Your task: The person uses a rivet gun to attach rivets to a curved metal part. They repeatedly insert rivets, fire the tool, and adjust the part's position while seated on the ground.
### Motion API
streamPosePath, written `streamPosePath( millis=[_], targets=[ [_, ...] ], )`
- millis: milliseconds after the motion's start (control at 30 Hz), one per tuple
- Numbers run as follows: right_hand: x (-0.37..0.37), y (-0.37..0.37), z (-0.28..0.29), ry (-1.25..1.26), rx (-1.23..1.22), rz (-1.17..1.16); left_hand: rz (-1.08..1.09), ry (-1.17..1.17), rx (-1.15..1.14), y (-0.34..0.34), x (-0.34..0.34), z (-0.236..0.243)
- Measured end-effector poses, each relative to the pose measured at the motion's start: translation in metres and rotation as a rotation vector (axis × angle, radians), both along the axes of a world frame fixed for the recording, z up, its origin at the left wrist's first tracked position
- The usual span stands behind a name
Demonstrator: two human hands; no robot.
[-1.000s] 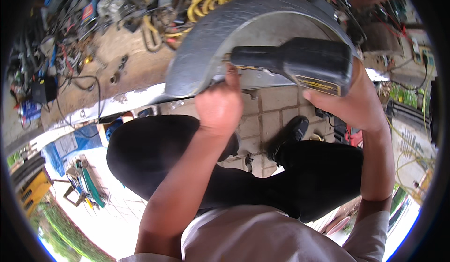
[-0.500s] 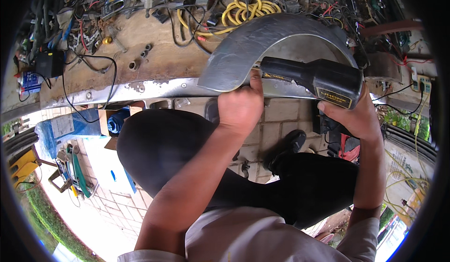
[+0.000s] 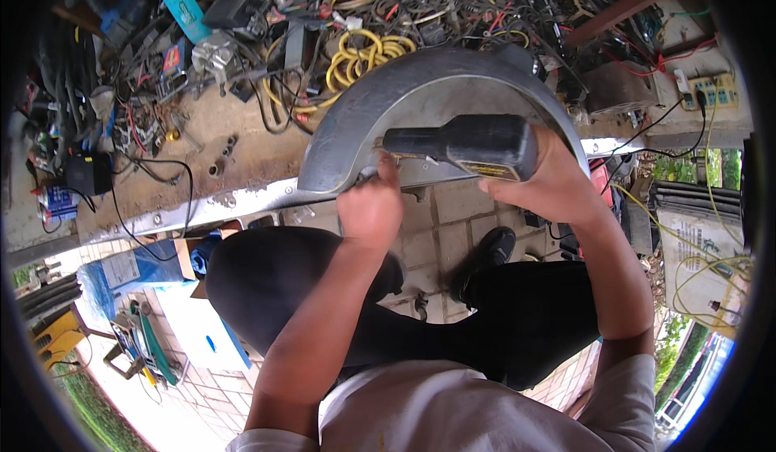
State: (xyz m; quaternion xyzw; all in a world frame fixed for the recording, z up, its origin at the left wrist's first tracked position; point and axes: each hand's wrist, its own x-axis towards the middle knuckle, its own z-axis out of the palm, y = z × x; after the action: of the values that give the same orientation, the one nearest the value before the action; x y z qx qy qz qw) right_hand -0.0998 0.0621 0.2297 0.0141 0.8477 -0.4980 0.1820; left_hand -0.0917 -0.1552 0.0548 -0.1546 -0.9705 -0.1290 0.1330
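Observation:
A grey, arched metal mudguard (image 3: 339, 141) stands at the near edge of the workbench, its hollow side toward me. My left hand (image 3: 372, 209) is closed at its lower left rim, one finger reaching up beside the tip of a black power tool (image 3: 477, 146). My right hand (image 3: 554, 179) wraps around the thick rear end of that tool, which lies roughly level across the mudguard's opening, tip pointing left. What the tip touches inside the mudguard is too small to make out, and the left fingertips are partly hidden.
Coiled yellow hose (image 3: 368, 57), tangled cables and small parts cover the back of the wooden workbench (image 3: 250, 88). A blue bottle (image 3: 182, 6) stands far left. Sockets (image 3: 217, 167) lie left of the mudguard. A power strip (image 3: 713, 92) sits at right. Below are my knees and paved floor.
The view has shifted and turned, so the bench slopes differently. The mudguard has tilted, showing more of its inner side; both hands and the tool appear farther left.

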Motion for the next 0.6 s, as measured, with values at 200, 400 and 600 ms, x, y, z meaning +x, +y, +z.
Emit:
streamPosePath(
  millis=[200, 400, 600],
  targets=[
    [0.006, 0.008, -0.014, 0.032, -0.091, -0.007, 0.013, -0.033, -0.005, 0.000, 0.003, -0.002],
    [0.006, 0.009, -0.011, 0.067, 0.027, 0.036, -0.006, -0.053, -0.090, -0.001, 0.000, 0.001],
    [0.035, 0.034, 0.054, 0.234, 0.035, 0.006, 0.017, -0.069, -0.129, -0.001, -0.001, -0.002]
  ],
)
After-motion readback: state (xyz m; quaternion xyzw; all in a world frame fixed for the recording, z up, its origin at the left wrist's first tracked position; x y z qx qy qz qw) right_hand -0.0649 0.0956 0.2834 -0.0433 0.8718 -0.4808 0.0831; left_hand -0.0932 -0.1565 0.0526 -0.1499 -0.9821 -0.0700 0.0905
